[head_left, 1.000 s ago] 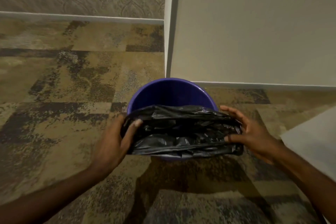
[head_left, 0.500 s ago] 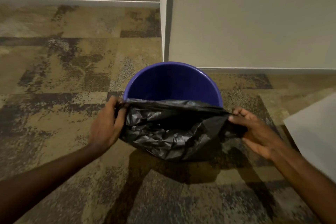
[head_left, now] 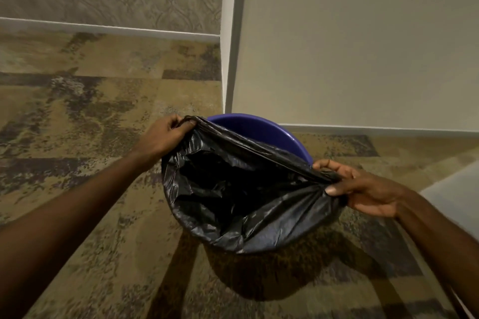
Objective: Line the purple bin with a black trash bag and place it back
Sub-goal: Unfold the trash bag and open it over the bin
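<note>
The purple bin [head_left: 261, 131] stands on the carpet by a wall corner; only its far inner wall and rim show. A black trash bag [head_left: 241, 199] hangs open inside it, folded over the near rim. My left hand [head_left: 166, 134] grips the bag's edge at the bin's far left. My right hand [head_left: 363, 186] pinches the bag's edge at the right side. The bag's far edge stretches taut between both hands, across the opening and short of the far rim.
Patterned brown carpet [head_left: 90, 111] surrounds the bin. A plain wall [head_left: 363, 46] with a white corner trim [head_left: 229, 59] rises right behind it. A pale flat surface [head_left: 456, 199] juts in at the right edge.
The bag has been pulled open and its near side folded over the rim. My left hand moved up and away toward the far left rim; my right hand stays at the right.
</note>
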Demonstrator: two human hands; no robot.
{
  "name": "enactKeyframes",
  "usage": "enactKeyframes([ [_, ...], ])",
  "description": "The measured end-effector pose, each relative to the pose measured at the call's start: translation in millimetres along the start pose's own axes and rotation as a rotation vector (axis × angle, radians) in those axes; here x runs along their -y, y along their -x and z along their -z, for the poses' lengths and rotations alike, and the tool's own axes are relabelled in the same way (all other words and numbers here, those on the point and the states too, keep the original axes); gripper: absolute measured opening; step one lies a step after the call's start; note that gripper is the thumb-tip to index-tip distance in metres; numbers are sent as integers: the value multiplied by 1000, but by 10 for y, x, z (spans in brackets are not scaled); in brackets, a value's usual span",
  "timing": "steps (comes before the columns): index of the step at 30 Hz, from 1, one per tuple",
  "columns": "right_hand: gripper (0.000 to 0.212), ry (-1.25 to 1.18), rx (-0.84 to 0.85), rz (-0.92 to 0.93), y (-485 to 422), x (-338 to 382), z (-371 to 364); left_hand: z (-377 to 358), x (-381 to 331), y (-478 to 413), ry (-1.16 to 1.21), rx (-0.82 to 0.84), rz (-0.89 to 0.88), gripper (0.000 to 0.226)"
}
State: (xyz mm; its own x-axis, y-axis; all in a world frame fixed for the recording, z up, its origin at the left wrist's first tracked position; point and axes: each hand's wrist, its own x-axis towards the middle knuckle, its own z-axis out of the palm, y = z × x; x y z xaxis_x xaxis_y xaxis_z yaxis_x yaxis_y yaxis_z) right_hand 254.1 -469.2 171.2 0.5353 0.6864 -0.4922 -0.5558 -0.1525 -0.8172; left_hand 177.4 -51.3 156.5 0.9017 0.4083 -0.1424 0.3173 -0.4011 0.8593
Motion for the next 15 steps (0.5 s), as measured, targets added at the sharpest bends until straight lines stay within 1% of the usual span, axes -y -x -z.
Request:
enactKeyframes([
  [2, 59, 0, 11, -27, 59, 137, 5, -47, -28, -64, -43, -37, -18, 42],
  [3, 64, 66, -31, -10, 90, 229, -34, -77, -40, -73, -80, -65, -29, 43],
  [4, 69, 220, -114, 24, 110, 323, -109, -101, -53, -75, -112, -93, -40, 45],
  [5, 71, 443, -258, 66, 111, 411, -224, -127, -50, -85, -132, -113, -46, 47],
  [6, 70, 672, -442, 138, 82, 483, -388, -139, -51, -88, -144, -120, -54, 51],
  [7, 71, 837, -593, 259, 6, 523, -588, -133, -55, -91, -144, -113, -64, 56],
  [8, 75, 967, -655, 389, -104, 523, -793, -119, -55, -103, -138, -98, -67, 63],
  [9, 81, 1114, -643, 476, -235, 487, -985, -106, -53, -124, -129, -83, -62, 68],
  [10, 83, 1278, -595, 517, -366, 416, -1133, -107, -60, -142, -127, -81, -57, 69],
  [11, 80, 1428, -554, 553, -501, 338, -1214, -114, -61, -159, -129, -81, -52, 66],
  [12, 68, 1528, -542, 593, -639, 291, -1225, -126, -72, -160, -134, -81, -55, 60],
  [13, 51, 1554, -559, 634, -767, 293, -1189, -139, -96, -160, -110, -57, -58, 52],
  [14, 34, 1509, -571, 653, -882, 320, -1112, -161, -93, -181, -44, -33, -48, 46],
  [15, 23, 1413, -563, 670, -994, 362, -1016, -169, -101, -191, 69, -7, -1, 39],
])
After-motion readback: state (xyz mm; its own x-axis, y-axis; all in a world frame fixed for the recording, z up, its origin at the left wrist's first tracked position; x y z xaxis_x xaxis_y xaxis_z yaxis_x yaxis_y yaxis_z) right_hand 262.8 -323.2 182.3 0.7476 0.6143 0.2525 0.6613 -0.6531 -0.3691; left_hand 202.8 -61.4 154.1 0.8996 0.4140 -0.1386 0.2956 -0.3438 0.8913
